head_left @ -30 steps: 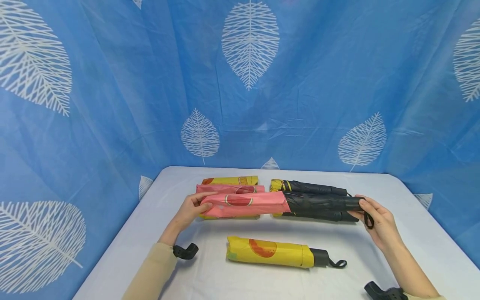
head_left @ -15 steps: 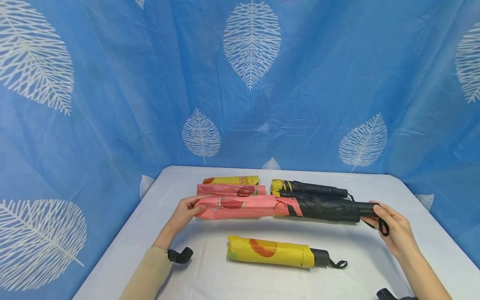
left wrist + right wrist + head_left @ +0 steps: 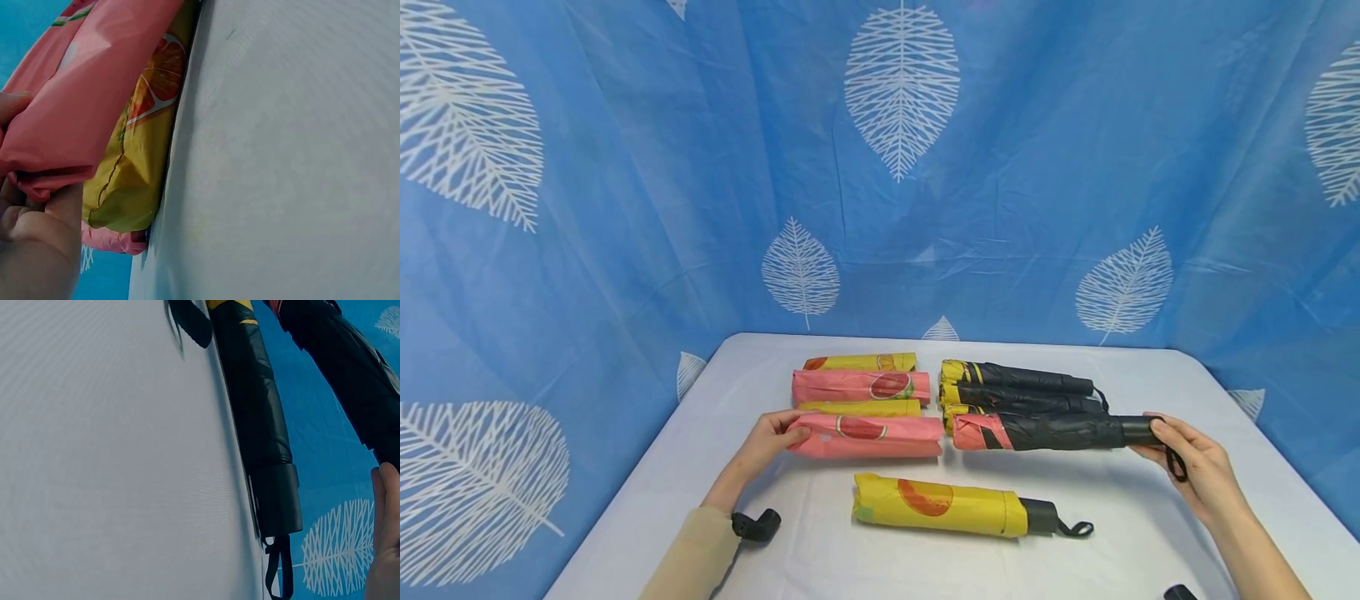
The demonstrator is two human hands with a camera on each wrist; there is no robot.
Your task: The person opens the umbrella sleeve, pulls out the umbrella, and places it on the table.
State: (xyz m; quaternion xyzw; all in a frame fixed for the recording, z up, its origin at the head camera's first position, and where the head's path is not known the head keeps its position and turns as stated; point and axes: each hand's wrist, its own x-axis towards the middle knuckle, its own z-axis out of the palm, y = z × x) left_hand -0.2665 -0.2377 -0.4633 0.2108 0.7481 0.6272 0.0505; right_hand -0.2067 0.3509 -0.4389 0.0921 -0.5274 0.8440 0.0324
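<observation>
In the head view my left hand (image 3: 760, 450) pinches the closed end of a pink umbrella sleeve (image 3: 887, 437) printed with a watermelon slice. Thumb and fingers grip its folded cloth in the left wrist view. My right hand (image 3: 1198, 467) holds a folded black umbrella (image 3: 1060, 432) by its dark handle, the wrist loop hanging beside the fingers. The umbrella's pink-and-black tip lies just right of the sleeve's open end, with a narrow gap between. Both are held over the front of the back rows. Nearer me lies a yellow sleeved umbrella (image 3: 940, 506), black handle to the right.
Behind the pink sleeve lie a yellow sleeve (image 3: 861, 362), another pink sleeve (image 3: 842, 386) and a second yellow sleeve (image 3: 865, 407). Folded black umbrellas with yellow ends (image 3: 1037, 377) lie at the back right. Blue leaf-print cloth (image 3: 1000, 208) surrounds the white table (image 3: 820, 558).
My right hand has moved right, drawing the black umbrella out of the pink sleeve. Sleeve and umbrella, now apart, have both come lower in the head view; my left hand has shifted slightly left.
</observation>
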